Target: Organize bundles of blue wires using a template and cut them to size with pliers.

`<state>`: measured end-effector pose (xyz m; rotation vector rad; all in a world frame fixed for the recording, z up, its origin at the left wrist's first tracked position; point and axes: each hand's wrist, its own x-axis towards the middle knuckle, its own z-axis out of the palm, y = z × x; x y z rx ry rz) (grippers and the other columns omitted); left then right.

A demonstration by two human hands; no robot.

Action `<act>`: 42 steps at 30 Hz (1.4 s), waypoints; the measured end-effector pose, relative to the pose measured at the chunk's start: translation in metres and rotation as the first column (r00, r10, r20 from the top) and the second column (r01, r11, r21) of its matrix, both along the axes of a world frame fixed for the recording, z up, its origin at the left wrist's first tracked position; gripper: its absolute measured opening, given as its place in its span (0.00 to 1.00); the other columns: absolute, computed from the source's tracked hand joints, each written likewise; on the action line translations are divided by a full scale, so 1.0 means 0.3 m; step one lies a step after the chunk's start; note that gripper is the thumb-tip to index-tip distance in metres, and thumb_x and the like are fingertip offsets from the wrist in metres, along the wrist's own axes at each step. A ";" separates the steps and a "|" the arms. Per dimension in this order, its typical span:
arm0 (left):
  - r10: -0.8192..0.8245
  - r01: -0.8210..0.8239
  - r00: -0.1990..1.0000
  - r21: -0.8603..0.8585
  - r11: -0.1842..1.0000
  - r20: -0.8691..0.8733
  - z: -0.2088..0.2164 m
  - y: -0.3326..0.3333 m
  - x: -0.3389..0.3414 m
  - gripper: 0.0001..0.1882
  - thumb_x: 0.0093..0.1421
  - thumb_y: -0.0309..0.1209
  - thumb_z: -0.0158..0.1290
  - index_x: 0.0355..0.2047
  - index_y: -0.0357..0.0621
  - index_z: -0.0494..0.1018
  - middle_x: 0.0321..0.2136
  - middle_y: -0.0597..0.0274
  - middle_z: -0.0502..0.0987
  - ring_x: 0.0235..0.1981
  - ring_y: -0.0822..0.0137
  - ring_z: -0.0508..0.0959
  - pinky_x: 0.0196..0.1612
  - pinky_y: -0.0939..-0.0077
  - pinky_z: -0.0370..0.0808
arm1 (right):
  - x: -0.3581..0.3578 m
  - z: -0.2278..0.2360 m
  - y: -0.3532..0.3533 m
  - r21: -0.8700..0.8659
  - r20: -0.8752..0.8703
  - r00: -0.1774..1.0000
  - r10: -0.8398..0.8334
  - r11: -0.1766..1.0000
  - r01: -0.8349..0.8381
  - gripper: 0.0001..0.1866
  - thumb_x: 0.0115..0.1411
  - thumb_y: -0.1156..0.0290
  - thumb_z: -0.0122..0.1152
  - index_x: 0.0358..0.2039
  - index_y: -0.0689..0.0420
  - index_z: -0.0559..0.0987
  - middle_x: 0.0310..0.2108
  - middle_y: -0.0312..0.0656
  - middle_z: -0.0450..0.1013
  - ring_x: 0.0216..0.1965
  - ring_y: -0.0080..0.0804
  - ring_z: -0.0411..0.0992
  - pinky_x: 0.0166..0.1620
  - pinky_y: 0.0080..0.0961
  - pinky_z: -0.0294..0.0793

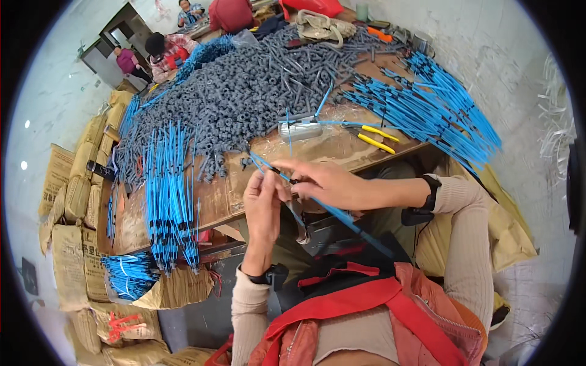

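A thin blue tube (348, 219) with black fittings on it slants across the front of the workbench, its lower end hanging over my lap. My left hand (262, 198) pinches it near its upper end between thumb and fingertips. Just to the right, my right hand (332, 184) has its thumb and fingers closed round the same tube, by a black fitting. Beyond my hands, a small metal and clear fixture (301, 129) sits on the bench with blue tubes beside it. Pliers (377, 146) with yellow handles lie to its right.
A big heap of grey plastic fittings (226, 97) covers the bench's middle. Blue tubes lie in bundles at left (168, 195) and right (427, 113). Brown sacks (72, 262) are stacked along the left. Other people (168, 55) are at the far end.
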<state>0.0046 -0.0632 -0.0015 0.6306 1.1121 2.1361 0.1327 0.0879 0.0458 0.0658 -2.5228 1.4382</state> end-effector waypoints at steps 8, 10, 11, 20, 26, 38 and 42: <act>0.192 -0.180 0.950 -0.069 0.981 0.245 -0.203 0.047 -0.137 0.01 0.68 0.27 0.53 0.39 0.46 0.73 0.29 0.67 0.78 0.25 0.80 0.73 0.22 0.88 0.64 | -0.075 -0.253 0.481 0.693 -0.383 0.891 -0.244 0.562 0.451 0.12 0.58 0.67 0.62 0.38 0.61 0.77 0.39 0.45 0.70 0.46 0.46 0.68 0.49 0.39 0.69; 0.140 -0.141 0.958 -0.013 0.990 0.250 -0.231 0.046 -0.147 0.04 0.66 0.25 0.53 0.40 0.47 0.72 0.32 0.65 0.79 0.26 0.79 0.74 0.22 0.88 0.65 | -0.113 -0.325 0.546 0.687 -0.436 0.849 -0.298 0.499 0.528 0.09 0.57 0.67 0.62 0.32 0.60 0.77 0.37 0.46 0.70 0.45 0.44 0.68 0.49 0.39 0.68; 0.129 -0.127 0.945 -0.025 0.992 0.301 -0.239 0.050 -0.153 0.05 0.66 0.24 0.51 0.41 0.46 0.72 0.27 0.68 0.75 0.22 0.79 0.71 0.20 0.86 0.63 | -0.127 -0.346 0.570 0.707 -0.349 0.877 -0.331 0.521 0.478 0.09 0.57 0.67 0.62 0.31 0.60 0.78 0.36 0.46 0.70 0.44 0.44 0.68 0.48 0.39 0.68; 0.024 -0.034 0.941 0.023 0.999 0.336 -0.147 0.075 -0.194 0.23 0.70 0.34 0.49 0.62 0.44 0.61 0.54 0.51 0.72 0.54 0.61 0.74 0.52 0.70 0.75 | -0.116 -0.177 0.535 0.469 -0.248 0.927 -0.280 0.803 0.368 0.08 0.59 0.69 0.61 0.36 0.58 0.82 0.29 0.51 0.76 0.33 0.52 0.74 0.38 0.44 0.72; 0.078 -0.090 0.983 0.069 0.994 0.165 -0.088 0.113 -0.103 0.16 0.67 0.34 0.54 0.50 0.38 0.67 0.33 0.61 0.78 0.32 0.72 0.79 0.37 0.75 0.78 | -0.012 -0.098 0.247 0.669 -0.401 0.916 0.004 0.684 0.290 0.17 0.56 0.76 0.62 0.48 0.59 0.80 0.22 0.49 0.73 0.23 0.48 0.72 0.31 0.41 0.70; 0.385 -0.516 0.852 0.442 0.734 0.355 0.054 -0.265 -0.038 0.09 0.65 0.31 0.56 0.44 0.48 0.70 0.25 0.71 0.72 0.24 0.81 0.71 0.24 0.87 0.63 | 0.048 -0.198 -0.156 0.595 0.059 0.991 0.123 0.793 -0.134 0.23 0.69 0.71 0.51 0.63 0.58 0.67 0.20 0.46 0.73 0.21 0.42 0.74 0.26 0.35 0.71; 0.285 -0.322 0.947 0.455 0.830 0.152 0.082 -0.302 0.071 0.11 0.58 0.25 0.56 0.40 0.46 0.71 0.24 0.71 0.71 0.22 0.81 0.70 0.22 0.87 0.63 | 0.054 -0.342 -0.195 0.414 0.151 0.975 0.162 0.885 -0.211 0.17 0.69 0.72 0.49 0.57 0.60 0.72 0.22 0.46 0.76 0.24 0.41 0.77 0.30 0.35 0.74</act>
